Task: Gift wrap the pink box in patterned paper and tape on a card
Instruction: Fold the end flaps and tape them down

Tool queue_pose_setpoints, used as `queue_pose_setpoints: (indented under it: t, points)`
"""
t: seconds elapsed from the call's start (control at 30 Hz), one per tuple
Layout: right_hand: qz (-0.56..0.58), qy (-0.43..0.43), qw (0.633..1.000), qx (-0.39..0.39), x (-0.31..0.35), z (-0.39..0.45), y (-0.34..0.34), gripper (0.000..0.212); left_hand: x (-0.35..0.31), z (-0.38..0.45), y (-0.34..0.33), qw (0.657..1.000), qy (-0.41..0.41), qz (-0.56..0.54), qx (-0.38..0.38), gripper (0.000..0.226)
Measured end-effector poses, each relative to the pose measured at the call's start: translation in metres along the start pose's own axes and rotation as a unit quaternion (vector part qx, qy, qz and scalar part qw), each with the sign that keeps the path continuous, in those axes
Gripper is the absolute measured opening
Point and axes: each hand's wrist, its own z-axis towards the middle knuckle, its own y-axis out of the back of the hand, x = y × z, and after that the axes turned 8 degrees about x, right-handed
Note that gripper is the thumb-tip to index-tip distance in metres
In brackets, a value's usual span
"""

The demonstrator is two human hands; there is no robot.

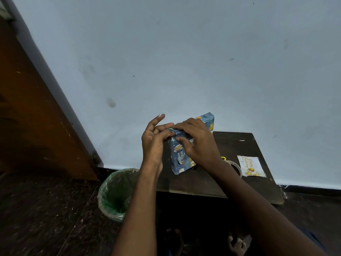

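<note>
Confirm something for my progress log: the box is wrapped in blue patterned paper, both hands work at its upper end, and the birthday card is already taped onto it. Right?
Not quite. The head view shows the birthday card lying loose on the table, right of the box, not taped onto it. The rest holds: blue patterned paper covers the box, and the left hand and right hand work at its upper end.

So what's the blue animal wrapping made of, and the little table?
The wrapping looks like thin, slightly glossy printed paper, creased sharply at the box corners. The table seems to be dark wood or laminate board, matte, with a flat edge and pale scuffs.
</note>
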Motion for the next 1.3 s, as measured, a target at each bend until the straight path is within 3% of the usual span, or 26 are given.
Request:
queue_pose_setpoints:
  t: [0.13, 0.67, 1.3]
  points:
    - [-0.033, 0.024, 0.999, -0.008, -0.002, -0.002, -0.002, 0.031, 0.002, -0.001, -0.008, 1.000, -0.007, -0.001, -0.024, 0.051]
    - [-0.034, 0.008, 0.998, -0.051, 0.002, -0.004, 0.003, 0.025, 0.003, -0.007, 0.022, 0.967, -0.128, 0.214, 0.043, 0.022]
    - [-0.068, 0.007, 0.996, -0.050, 0.006, -0.009, 0.005, 0.020, 0.001, -0.004, 0.027, 0.937, -0.159, 0.304, 0.062, 0.027]
